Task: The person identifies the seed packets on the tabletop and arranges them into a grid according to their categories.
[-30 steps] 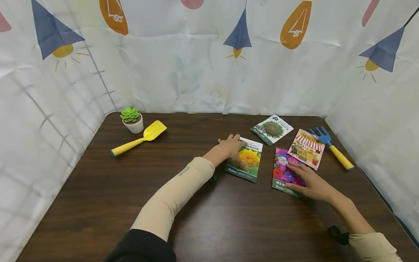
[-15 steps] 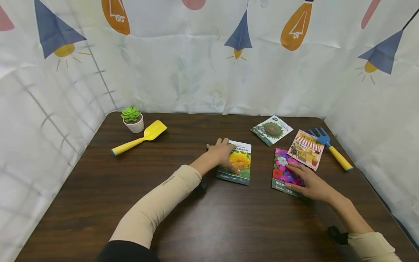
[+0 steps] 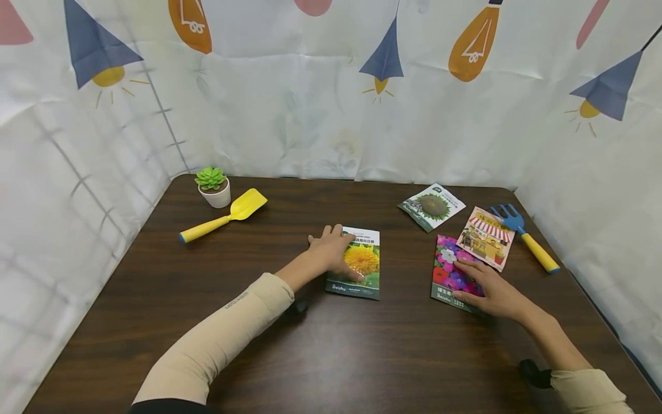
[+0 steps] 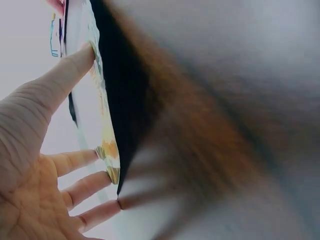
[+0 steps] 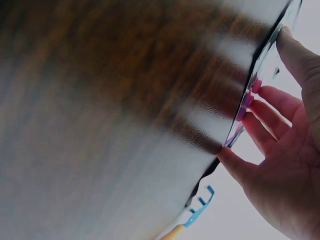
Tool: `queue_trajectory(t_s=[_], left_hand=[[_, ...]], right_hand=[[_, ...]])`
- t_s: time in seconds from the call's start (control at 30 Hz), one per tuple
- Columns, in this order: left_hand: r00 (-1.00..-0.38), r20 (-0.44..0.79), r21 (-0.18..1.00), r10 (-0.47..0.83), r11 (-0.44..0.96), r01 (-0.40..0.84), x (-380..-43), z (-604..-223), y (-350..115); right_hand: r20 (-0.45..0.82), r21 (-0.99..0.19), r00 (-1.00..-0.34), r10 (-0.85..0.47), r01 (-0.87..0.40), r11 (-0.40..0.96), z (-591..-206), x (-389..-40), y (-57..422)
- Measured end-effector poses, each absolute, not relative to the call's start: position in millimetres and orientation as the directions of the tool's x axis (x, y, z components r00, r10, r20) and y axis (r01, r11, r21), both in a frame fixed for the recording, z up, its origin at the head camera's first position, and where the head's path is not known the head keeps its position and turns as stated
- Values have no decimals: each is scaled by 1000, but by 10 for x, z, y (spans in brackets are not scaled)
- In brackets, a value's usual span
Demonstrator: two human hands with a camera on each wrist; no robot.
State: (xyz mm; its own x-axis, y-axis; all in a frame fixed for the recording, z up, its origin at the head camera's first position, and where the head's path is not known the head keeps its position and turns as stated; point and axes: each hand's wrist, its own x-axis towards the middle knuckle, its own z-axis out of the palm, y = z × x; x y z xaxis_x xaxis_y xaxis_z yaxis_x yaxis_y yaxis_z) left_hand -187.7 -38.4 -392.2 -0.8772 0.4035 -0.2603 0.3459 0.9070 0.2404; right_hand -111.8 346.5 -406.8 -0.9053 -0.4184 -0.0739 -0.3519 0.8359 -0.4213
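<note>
My left hand (image 3: pixel 330 254) rests with spread fingers on a seed packet with a yellow flower (image 3: pixel 364 260), at the middle of the table. In the left wrist view, the fingertips and thumb of that hand press on the face of the packet (image 4: pixel 106 112). Farther right, my right hand (image 3: pixel 488 290) lies on a seed packet with pink and purple flowers (image 3: pixel 443 273). Its straight fingers touch the packet face in the right wrist view, where the packet (image 5: pixel 245 102) shows edge-on.
A sunflower seed packet (image 3: pixel 433 207) lies at the back right. A striped-awning packet (image 3: pixel 486 237) overlaps the purple-flower packet, with a blue hand fork (image 3: pixel 524 237) beside it. A yellow trowel (image 3: pixel 243 207) and potted succulent (image 3: pixel 213 190) are back left on the dark table (image 3: pixel 331 356).
My left hand has slid the yellow-flower packet leftward and slightly nearer across the table, turning it straighter. My right hand has stayed on the purple-flower packet.
</note>
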Motion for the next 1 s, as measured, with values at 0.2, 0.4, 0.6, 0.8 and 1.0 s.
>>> queue_trajectory(t_s=[0.2,0.4,0.6,0.8,1.0], left_hand=[[-890,-246,255,384,911,323,-1762,-3942,-532],[-904,-232,260,360,918,299,-1630,-3944,-690],[-914,-218,272,343,920,281,-1521,-3931,-836],[-917,-212,293,339,917,271,-1429,-3929,-947],[-923,-204,299,327,918,259,-1336,-3931,-1045]], right_hand=[[-70,-427,-904,-422,-356,831,-4073,-1118,3468],[-75,-426,-904,-421,-353,833,-4073,-1121,3463],[-68,-420,-905,-420,-356,835,-4069,-1115,3473],[-32,-408,-895,-445,-395,823,-4084,-1111,3489],[-28,-410,-892,-450,-400,819,-4080,-1105,3478]])
